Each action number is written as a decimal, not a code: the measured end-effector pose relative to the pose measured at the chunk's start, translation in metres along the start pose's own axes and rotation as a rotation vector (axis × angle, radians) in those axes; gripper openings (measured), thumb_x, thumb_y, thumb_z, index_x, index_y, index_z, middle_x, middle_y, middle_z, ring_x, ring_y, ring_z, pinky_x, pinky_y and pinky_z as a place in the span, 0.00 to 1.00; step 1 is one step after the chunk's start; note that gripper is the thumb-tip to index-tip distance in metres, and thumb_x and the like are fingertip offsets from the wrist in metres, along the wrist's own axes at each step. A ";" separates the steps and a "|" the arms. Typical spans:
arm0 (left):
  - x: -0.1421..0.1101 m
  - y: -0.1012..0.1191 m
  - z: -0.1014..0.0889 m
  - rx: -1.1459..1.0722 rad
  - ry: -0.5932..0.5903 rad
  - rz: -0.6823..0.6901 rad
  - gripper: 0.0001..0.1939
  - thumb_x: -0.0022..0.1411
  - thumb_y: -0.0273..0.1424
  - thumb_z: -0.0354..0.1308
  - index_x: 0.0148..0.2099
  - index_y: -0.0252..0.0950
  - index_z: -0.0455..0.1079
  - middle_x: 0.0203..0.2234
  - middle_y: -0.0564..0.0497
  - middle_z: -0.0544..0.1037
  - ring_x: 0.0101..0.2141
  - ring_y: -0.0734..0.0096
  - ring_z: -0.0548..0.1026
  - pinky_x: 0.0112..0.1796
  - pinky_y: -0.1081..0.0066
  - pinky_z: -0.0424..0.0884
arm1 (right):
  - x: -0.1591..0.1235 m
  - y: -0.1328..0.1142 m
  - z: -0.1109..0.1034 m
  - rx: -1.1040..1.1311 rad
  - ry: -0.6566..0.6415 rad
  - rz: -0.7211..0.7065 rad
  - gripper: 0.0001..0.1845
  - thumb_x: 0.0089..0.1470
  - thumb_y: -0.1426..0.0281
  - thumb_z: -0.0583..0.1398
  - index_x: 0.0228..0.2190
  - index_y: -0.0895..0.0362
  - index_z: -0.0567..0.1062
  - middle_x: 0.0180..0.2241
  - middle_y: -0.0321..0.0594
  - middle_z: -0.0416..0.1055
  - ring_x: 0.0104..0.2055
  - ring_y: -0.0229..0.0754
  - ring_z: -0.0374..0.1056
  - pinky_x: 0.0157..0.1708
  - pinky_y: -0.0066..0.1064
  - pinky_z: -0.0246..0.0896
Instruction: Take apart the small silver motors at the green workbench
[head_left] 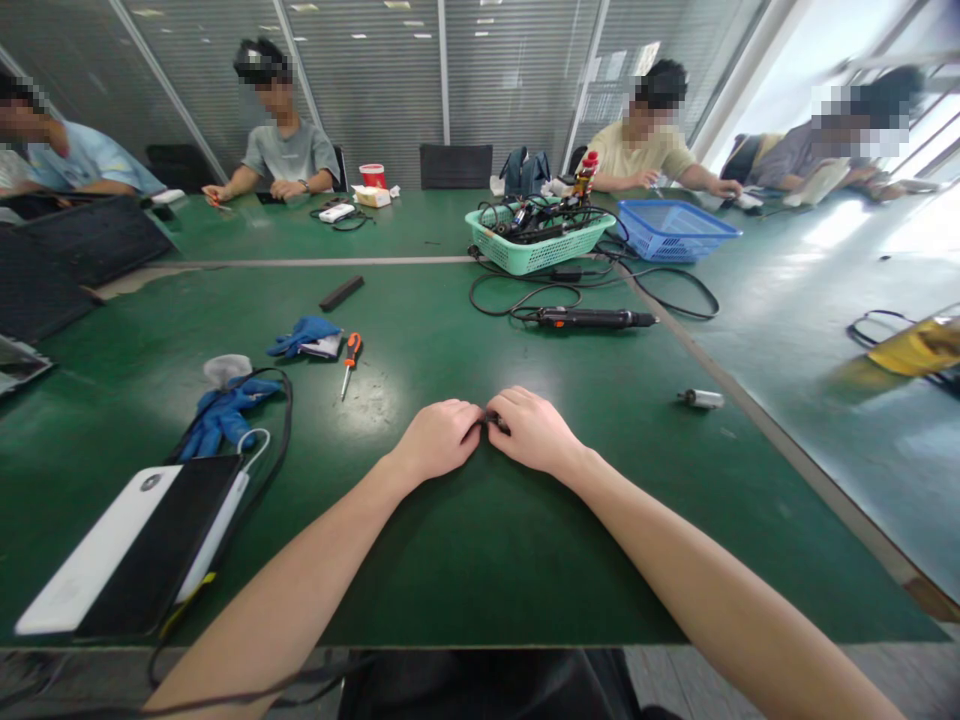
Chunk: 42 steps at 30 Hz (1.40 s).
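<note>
Both hands meet at the middle of the green table point(480, 560), fingers curled around a small dark part point(493, 419). My left hand point(442, 437) pinches it from the left and my right hand point(531, 428) from the right. Most of the part is hidden by the fingers, so its kind cannot be made out. Left of my hands lies an orange-handled screwdriver point(350, 356). Off to the right rests a small silver motor-like cylinder point(703, 399). Beyond my hands lies a black electric screwdriver point(596, 318) with its cord.
A green basket point(525, 256) of tools and cables stands ahead, beside a blue basket point(675, 240). Blue gloves point(225, 410), a white-and-black phone-like device point(135, 550) with cables, and a dark bar point(341, 293) lie left. Several people sit around the table.
</note>
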<state>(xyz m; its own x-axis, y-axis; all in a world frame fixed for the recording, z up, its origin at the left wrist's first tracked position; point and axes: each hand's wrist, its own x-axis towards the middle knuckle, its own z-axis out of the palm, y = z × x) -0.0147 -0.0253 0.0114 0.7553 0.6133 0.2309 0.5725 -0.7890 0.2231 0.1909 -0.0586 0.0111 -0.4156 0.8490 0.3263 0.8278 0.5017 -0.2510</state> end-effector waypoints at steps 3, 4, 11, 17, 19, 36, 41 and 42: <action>0.000 -0.001 0.001 0.007 0.000 0.001 0.10 0.69 0.29 0.51 0.46 0.36 0.73 0.38 0.46 0.78 0.40 0.62 0.76 0.42 0.63 0.72 | 0.000 -0.001 -0.001 -0.004 0.001 -0.004 0.03 0.60 0.72 0.58 0.36 0.56 0.74 0.36 0.42 0.74 0.42 0.45 0.66 0.45 0.35 0.60; 0.000 -0.001 0.001 0.008 -0.001 0.001 0.10 0.69 0.29 0.50 0.46 0.36 0.73 0.38 0.46 0.78 0.40 0.62 0.76 0.42 0.63 0.72 | 0.000 -0.001 -0.002 -0.005 0.002 -0.006 0.03 0.60 0.71 0.58 0.36 0.56 0.74 0.36 0.42 0.74 0.42 0.45 0.66 0.45 0.35 0.60; 0.001 0.000 0.001 0.022 -0.007 0.006 0.10 0.69 0.29 0.51 0.46 0.36 0.73 0.38 0.46 0.78 0.40 0.62 0.76 0.42 0.63 0.73 | 0.000 -0.001 -0.002 -0.003 -0.007 -0.005 0.04 0.60 0.71 0.58 0.36 0.56 0.74 0.37 0.42 0.74 0.42 0.45 0.66 0.45 0.35 0.60; 0.000 -0.001 0.002 0.018 -0.002 0.001 0.10 0.69 0.29 0.51 0.46 0.36 0.73 0.38 0.46 0.78 0.40 0.61 0.76 0.42 0.63 0.72 | 0.000 0.000 -0.001 0.003 -0.002 -0.011 0.04 0.61 0.71 0.58 0.37 0.56 0.74 0.37 0.43 0.74 0.43 0.45 0.66 0.45 0.35 0.60; 0.000 -0.001 0.002 0.022 0.001 0.001 0.10 0.70 0.29 0.51 0.45 0.36 0.73 0.38 0.46 0.78 0.40 0.62 0.76 0.42 0.63 0.72 | 0.000 0.000 -0.001 0.005 0.000 -0.015 0.04 0.61 0.71 0.58 0.37 0.56 0.74 0.37 0.43 0.74 0.42 0.45 0.66 0.45 0.35 0.60; 0.000 0.000 0.002 0.027 0.011 -0.004 0.09 0.70 0.29 0.51 0.44 0.36 0.73 0.37 0.46 0.78 0.39 0.62 0.76 0.42 0.64 0.72 | 0.000 0.001 -0.001 -0.003 0.000 -0.026 0.04 0.62 0.71 0.58 0.37 0.56 0.74 0.37 0.43 0.75 0.43 0.46 0.67 0.46 0.36 0.61; 0.000 -0.001 0.002 0.021 -0.003 0.005 0.10 0.70 0.29 0.50 0.46 0.35 0.73 0.38 0.46 0.78 0.40 0.61 0.76 0.42 0.64 0.72 | 0.000 0.002 0.000 0.001 -0.001 -0.037 0.04 0.62 0.71 0.58 0.37 0.56 0.74 0.38 0.43 0.75 0.43 0.46 0.67 0.47 0.36 0.62; 0.000 -0.001 0.002 0.020 -0.005 0.005 0.10 0.70 0.29 0.50 0.46 0.35 0.73 0.38 0.46 0.78 0.40 0.61 0.76 0.42 0.64 0.72 | 0.000 0.002 0.000 0.001 0.001 -0.037 0.04 0.62 0.71 0.58 0.37 0.56 0.74 0.38 0.43 0.75 0.43 0.46 0.67 0.47 0.37 0.62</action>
<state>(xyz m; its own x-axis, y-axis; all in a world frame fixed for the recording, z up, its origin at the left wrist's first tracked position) -0.0143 -0.0246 0.0098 0.7599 0.6089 0.2274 0.5747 -0.7929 0.2027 0.1927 -0.0578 0.0101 -0.4454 0.8298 0.3363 0.8116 0.5328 -0.2397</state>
